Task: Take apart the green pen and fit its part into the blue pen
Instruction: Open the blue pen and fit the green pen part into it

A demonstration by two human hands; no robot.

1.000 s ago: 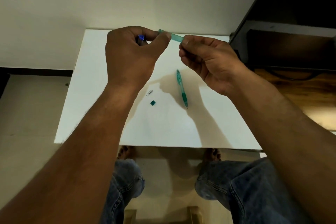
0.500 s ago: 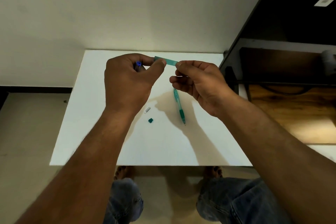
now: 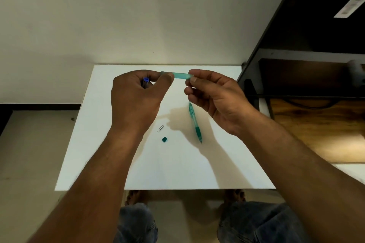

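My left fingers (image 3: 167, 80) pinching the green tube (image 3: 181, 75), blue pen (image 3: 145, 80) probably tucked behind them, right fingers (image 3: 193, 79) pinching its other end

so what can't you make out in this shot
Head view only:
- blue pen: only its blue end shows; the left hand covers the rest.
- green tube: both ends sit under the fingertips of the left hand and right hand, so any join to the blue pen is hidden.
- silver bit and green bit on the table: too small to identify.
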